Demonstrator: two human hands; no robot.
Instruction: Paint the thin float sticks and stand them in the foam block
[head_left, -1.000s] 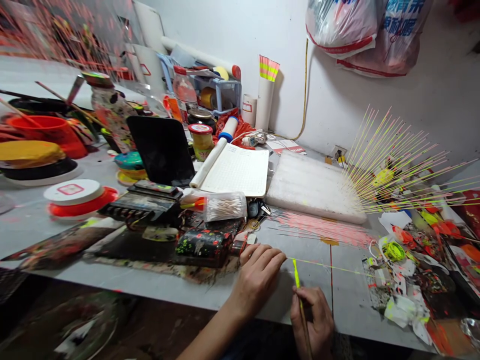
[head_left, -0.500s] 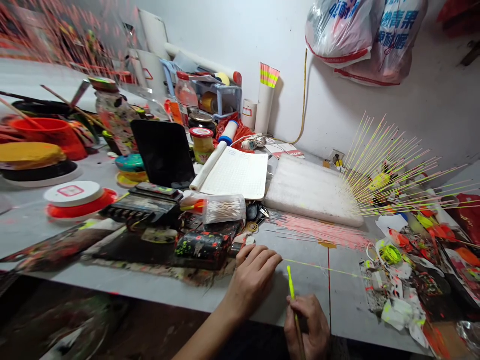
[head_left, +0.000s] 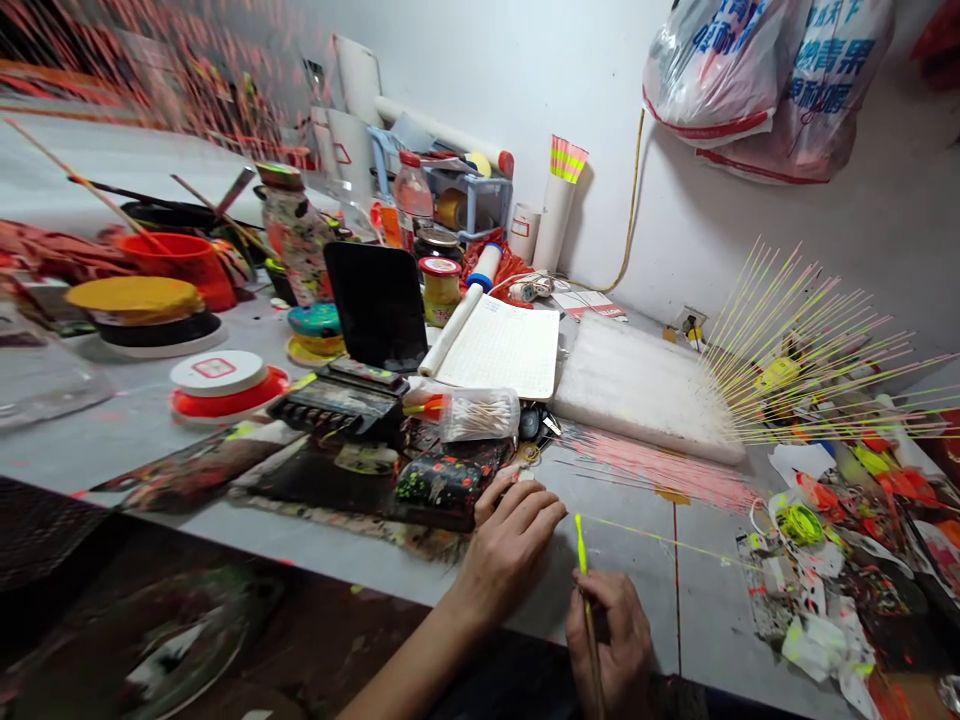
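Note:
My left hand [head_left: 511,535] is at the right end of a black, paint-spotted cylinder [head_left: 444,485] that looks like a small motor. Its fingers are closed, and a thin yellow-green stick [head_left: 667,540] stretches from under them to the right, low over the table. A slim paintbrush [head_left: 583,560] is pinched in my right hand [head_left: 611,630], held near its bristles. Bright yellow paint coats the brush tip, which points up and sits at or very close to the stick's near end. Whether they touch I cannot tell. The left fingertips are partly hidden.
Pink sticks [head_left: 660,465] lie before a white foam block [head_left: 645,390] with yellow-tipped sticks [head_left: 795,350] fanned from its right end. Paint-stained scraps [head_left: 825,600] clutter the right. Cotton swabs [head_left: 480,415], a notebook [head_left: 502,345], a black screen [head_left: 375,305] and jars [head_left: 441,290] stand behind.
The camera has turned left, so the table's things appear shifted right. The brush tip has come up closer to the stick. My left hand sits slightly nearer the black cylinder.

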